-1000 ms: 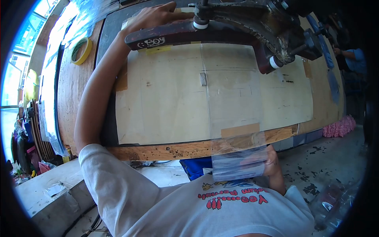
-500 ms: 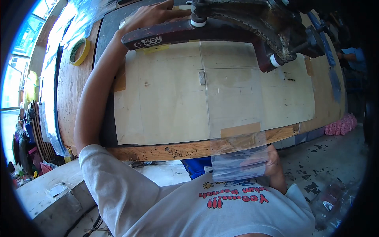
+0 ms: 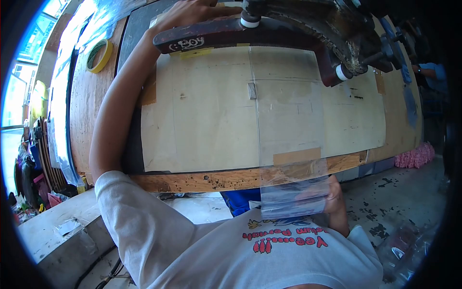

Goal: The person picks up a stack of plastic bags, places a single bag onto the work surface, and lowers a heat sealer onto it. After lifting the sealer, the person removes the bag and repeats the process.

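Note:
My left hand (image 3: 188,12) reaches across the table and lies over the far end of a dark red machine arm (image 3: 231,32), fingers curled on its top edge. A clear plastic sheet (image 3: 288,125) lies on the pale board (image 3: 202,120) and hangs over the wooden front edge (image 3: 192,181). My right hand (image 3: 333,195) grips the hanging end of the sheet just below that edge, against my white shirt. The machine's black head (image 3: 346,33) sits above the sheet's far end.
A yellow tape roll (image 3: 98,55) lies on the plywood at the far left. Brown tape patches (image 3: 297,156) hold the board down. Pink items (image 3: 415,154) lie on the floor at right. Another person's arm in a blue sleeve (image 3: 433,72) is at the right edge.
The view has shifted a little, so the machine arm and my left hand sit slightly higher and further right. My right hand still holds the sheet at the table edge.

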`<state>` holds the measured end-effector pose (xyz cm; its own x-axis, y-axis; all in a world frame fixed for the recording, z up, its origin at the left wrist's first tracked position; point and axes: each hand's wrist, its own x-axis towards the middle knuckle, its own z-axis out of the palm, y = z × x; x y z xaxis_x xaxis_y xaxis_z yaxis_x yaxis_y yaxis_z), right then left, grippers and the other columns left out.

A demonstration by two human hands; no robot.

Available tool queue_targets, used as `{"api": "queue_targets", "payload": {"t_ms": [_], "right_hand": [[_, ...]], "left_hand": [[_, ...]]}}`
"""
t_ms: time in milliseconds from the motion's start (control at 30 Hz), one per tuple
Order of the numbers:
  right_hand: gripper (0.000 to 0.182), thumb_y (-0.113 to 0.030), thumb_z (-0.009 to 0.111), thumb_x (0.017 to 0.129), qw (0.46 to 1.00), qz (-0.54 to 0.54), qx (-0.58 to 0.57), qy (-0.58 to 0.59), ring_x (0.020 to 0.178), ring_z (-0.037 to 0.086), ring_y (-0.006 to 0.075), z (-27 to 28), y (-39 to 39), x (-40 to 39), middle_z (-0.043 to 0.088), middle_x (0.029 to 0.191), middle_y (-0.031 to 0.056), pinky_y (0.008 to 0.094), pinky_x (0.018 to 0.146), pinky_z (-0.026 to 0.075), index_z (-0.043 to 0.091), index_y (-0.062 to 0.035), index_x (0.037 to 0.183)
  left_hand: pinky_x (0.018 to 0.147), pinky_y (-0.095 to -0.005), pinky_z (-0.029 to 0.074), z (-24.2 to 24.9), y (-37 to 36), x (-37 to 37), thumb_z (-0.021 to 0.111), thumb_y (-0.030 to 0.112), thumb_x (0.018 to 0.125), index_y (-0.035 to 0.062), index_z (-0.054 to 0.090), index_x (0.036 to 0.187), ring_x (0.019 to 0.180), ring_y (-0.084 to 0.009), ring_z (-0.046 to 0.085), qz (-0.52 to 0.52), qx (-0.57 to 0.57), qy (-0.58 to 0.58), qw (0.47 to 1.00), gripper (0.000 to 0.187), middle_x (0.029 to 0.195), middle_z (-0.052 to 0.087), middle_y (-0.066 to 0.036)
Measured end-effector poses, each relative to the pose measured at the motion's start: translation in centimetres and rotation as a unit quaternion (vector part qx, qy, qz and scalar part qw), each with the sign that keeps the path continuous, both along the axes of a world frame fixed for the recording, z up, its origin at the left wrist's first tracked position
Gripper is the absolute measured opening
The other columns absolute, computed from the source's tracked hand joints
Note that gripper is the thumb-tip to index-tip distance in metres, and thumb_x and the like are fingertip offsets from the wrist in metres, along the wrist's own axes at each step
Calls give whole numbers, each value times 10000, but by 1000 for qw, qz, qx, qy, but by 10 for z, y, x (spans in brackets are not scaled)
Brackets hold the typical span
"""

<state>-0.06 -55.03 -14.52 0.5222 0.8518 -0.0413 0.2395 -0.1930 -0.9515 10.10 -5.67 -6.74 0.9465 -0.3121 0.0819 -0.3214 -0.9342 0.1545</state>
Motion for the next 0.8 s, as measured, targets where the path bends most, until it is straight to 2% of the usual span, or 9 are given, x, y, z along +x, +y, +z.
{"api": "queue_targets", "payload": {"t_ms": [800], "right_hand": [[186,-165,691,825,1000,0,-4,-11,804,732,254,3,-4,0,745,914,188,323,819,554,696,16,872]], "left_hand": [[714,-458,469,-1,1,0,420,482,1010,208,592,1322,834,-342,603,6,0,4,1000,450,974,568,-164]]}}
